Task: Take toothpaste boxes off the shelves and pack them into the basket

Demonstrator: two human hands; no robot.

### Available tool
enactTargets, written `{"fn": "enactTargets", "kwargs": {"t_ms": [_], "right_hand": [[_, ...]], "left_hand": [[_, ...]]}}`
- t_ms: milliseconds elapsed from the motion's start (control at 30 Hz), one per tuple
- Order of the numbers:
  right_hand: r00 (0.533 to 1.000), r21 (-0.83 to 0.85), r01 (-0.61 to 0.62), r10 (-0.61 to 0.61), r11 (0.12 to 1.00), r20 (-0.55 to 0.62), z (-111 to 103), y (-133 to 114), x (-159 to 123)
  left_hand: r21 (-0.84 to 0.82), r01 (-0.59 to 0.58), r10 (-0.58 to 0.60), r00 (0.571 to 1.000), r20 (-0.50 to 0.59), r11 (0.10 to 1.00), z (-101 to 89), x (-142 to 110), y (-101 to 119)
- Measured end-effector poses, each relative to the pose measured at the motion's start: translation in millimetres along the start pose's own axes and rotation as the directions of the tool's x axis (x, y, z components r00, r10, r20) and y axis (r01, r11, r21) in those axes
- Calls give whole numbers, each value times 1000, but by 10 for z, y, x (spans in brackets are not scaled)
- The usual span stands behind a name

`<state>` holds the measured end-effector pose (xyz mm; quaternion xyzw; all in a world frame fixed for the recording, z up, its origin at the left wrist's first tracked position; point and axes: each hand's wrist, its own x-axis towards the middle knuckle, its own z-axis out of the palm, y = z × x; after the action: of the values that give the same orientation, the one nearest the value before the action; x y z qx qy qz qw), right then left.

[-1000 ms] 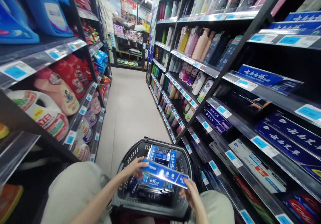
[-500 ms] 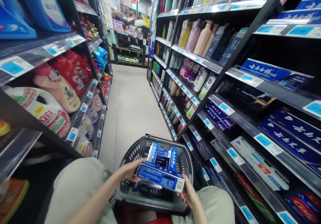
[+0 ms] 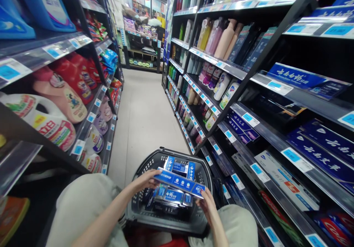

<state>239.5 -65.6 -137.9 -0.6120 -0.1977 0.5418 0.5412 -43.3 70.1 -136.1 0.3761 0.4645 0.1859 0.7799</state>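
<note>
A long blue toothpaste box (image 3: pixel 179 182) is held level over a dark grey shopping basket (image 3: pixel 138 219). My left hand (image 3: pixel 149 179) grips its left end, and my right hand (image 3: pixel 205 199) has closed on the right end. A narrow printed side with small round pictures faces up. Inside the basket, below the held box, lie several more blue toothpaste boxes (image 3: pixel 173 194), some of them hidden by it. The basket sits on the floor between my knees.
To the right, a shelf (image 3: pixel 272 123) carries more toothpaste boxes, with bottles (image 3: pixel 225 38) farther along. Detergent jugs (image 3: pixel 52 123) fill the left shelf. The aisle floor (image 3: pixel 143 110) runs ahead to a display of goods (image 3: pixel 142 37).
The toothpaste box has been turned about its length: its wide printed side with the barcode faced me, and a narrower side shows now. It also rose slightly, uncovering boxes in the basket.
</note>
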Motion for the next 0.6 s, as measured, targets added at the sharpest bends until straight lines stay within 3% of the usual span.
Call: {"fn": "enactTargets", "kwargs": {"t_ms": [67, 167, 233, 267, 333, 400, 500, 600], "right_hand": [[987, -24, 154, -155, 988, -35, 33, -114, -50], [930, -296, 320, -358, 900, -83, 206, -327, -304], [853, -530, 394, -514, 751, -94, 431, -429, -588], [788, -623, 417, -604, 662, -115, 570, -458, -748], [653, -737, 464, -752, 491, -89, 857, -481, -1052], [581, -789, 482, -813, 381, -38, 1084, -496, -1278], [580, -791, 535, -810, 298, 86, 1153, -601, -1370], [669, -761, 563, -719, 324, 189, 884, -848, -1125]], "left_hand": [[-175, -96, 103, 994, 29, 980, -6, 9, 26], [-430, -94, 133, 989, 63, 898, 26, 21, 23], [-548, -37, 102, 991, 88, 836, 59, 42, -14], [-592, -17, 96, 990, 102, 806, 74, 57, -39], [-650, 5, 117, 983, 144, 760, 94, 86, -89], [-668, 32, 148, 966, 211, 744, 104, 102, -121], [-635, 34, 180, 946, 269, 772, 107, 85, -102], [-566, -133, 276, 945, 174, 814, 94, 36, 7]]}}
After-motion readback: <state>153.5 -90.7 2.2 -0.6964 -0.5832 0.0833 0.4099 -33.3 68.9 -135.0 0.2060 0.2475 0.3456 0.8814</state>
